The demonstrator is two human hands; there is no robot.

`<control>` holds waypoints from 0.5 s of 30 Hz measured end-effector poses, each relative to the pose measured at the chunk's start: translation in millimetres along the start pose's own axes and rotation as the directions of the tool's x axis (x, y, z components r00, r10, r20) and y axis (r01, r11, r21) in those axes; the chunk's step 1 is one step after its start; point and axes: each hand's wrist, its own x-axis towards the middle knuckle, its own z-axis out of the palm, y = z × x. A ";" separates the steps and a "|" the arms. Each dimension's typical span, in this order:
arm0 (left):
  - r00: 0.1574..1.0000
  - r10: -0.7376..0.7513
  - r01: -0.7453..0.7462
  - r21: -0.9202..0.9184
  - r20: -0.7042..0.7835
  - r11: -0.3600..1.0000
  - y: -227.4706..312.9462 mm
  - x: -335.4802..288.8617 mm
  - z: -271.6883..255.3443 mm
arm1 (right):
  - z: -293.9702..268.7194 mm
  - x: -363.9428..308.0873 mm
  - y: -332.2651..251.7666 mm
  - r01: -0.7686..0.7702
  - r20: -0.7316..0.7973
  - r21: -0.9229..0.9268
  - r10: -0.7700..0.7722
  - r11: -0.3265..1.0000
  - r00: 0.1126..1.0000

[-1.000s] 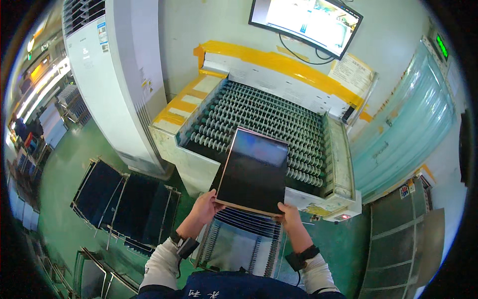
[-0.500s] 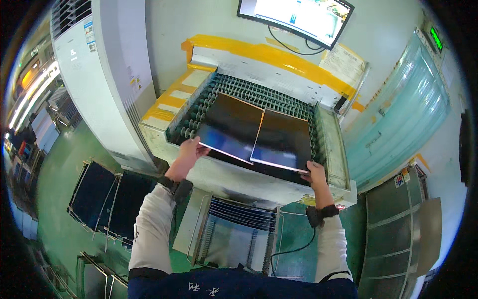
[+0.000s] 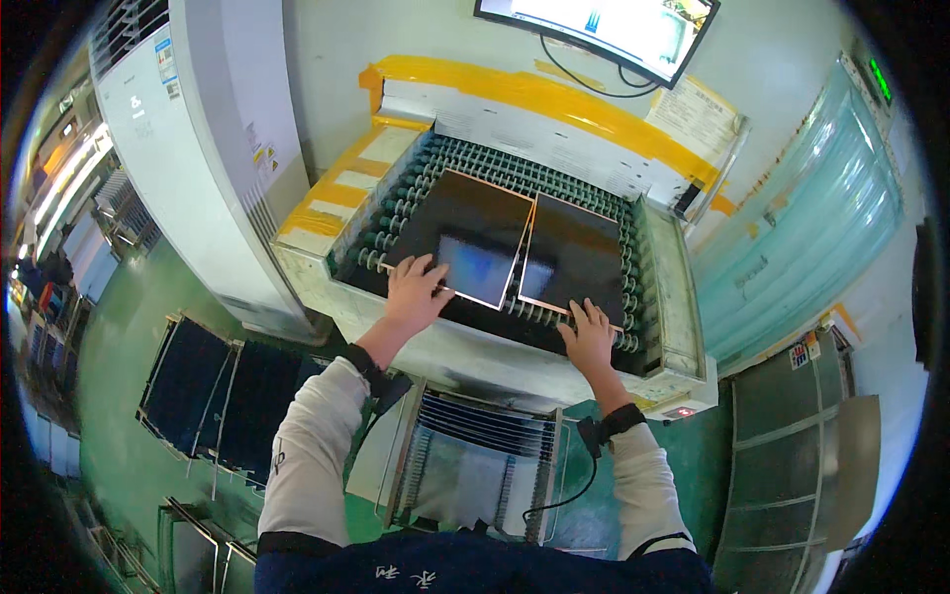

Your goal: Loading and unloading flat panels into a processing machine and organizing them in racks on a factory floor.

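Two dark, glossy flat panels with thin copper-coloured edges, a left panel point(image 3: 455, 220) and a right panel point(image 3: 577, 247), lie side by side on a bed of ridged rollers point(image 3: 408, 188). Between them runs a narrow gap, wider toward me. My left hand point(image 3: 414, 294) rests with spread fingers on the near edge of the left panel. At the near edge of the right panel, my right hand point(image 3: 588, 337) lies with fingers stretched out over it. Neither hand grips a panel.
A slotted rack point(image 3: 475, 465) stands below the white machine's front wall point(image 3: 465, 361). Left of me are a tall white cabinet point(image 3: 188, 188) and dark panels on a frame point(image 3: 247, 401). A framed metal cart point(image 3: 782, 475) stands at right. A monitor point(image 3: 614, 35) hangs above.
Both hands have let go of the panels' near edges and now lie flat over them. The panels have come down onto the rollers and sit slightly farther away, with a wider gap.
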 end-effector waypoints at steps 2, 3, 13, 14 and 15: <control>0.991 -0.067 0.055 0.101 0.116 0.993 0.5 -0.7 15.2 | 5.8 2.3 -3.8 0.002 0.000 -0.051 -0.002 0.999 1.000; 0.991 -0.070 0.059 0.098 0.118 0.993 -1.0 1.7 22.0 | 6.6 4.9 -3.5 0.003 0.004 -0.054 -0.003 0.999 1.000; 0.970 -0.146 0.104 0.212 0.194 0.972 -3.4 56.5 56.3 | 12.8 43.1 6.6 -0.011 0.020 -0.069 0.013 0.998 1.000; 0.969 -0.145 0.102 0.209 0.200 0.973 -3.6 60.1 58.0 | 13.4 46.9 7.3 -0.010 0.026 -0.062 0.012 0.998 1.000; 0.968 -0.144 0.101 0.206 0.207 0.973 -4.2 62.8 59.3 | 14.1 49.8 7.9 -0.011 0.028 -0.060 0.013 0.998 1.000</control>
